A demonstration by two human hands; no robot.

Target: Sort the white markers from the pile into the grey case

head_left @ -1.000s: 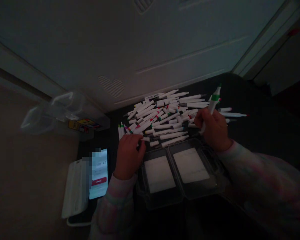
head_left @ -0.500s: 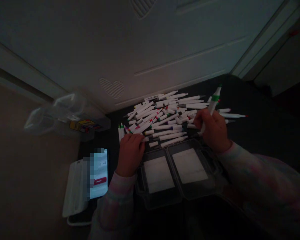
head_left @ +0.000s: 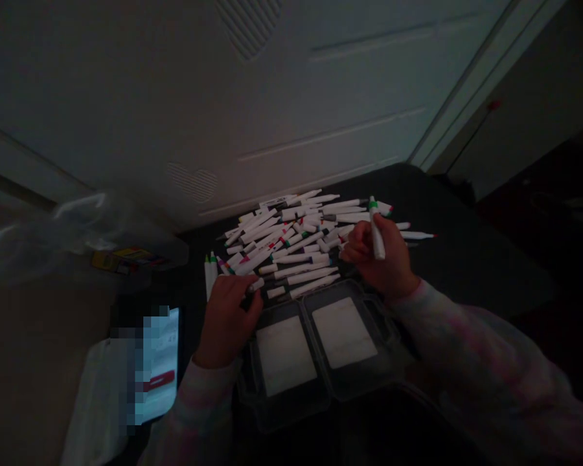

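Note:
My right hand (head_left: 386,259) grips a white marker (head_left: 377,236) with a green band near its upper end. The marker stands nearly upright above the right side of a loose pile of white markers (head_left: 291,243) with coloured ends. Between the thumb and fingers of my left hand (head_left: 228,317) is a small whitish marker cap (head_left: 256,285), partly covered by the fingers. Two green-tipped markers (head_left: 210,272) lie just beyond that hand. In front of the pile, an opened clear plastic case (head_left: 323,382) with two pale panels inside lies between my forearms.
On the left a lit phone (head_left: 162,362) rests beside a pale, blurred object (head_left: 94,401). Behind it stands a clear plastic box (head_left: 160,243) with a coloured label. A white door (head_left: 291,84) with raised panels rises behind the dark tabletop (head_left: 466,252).
My right hand has turned the marker, so its barrel now angles toward me. My left hand has drawn back slightly with the cap. The camera view has shifted to the right.

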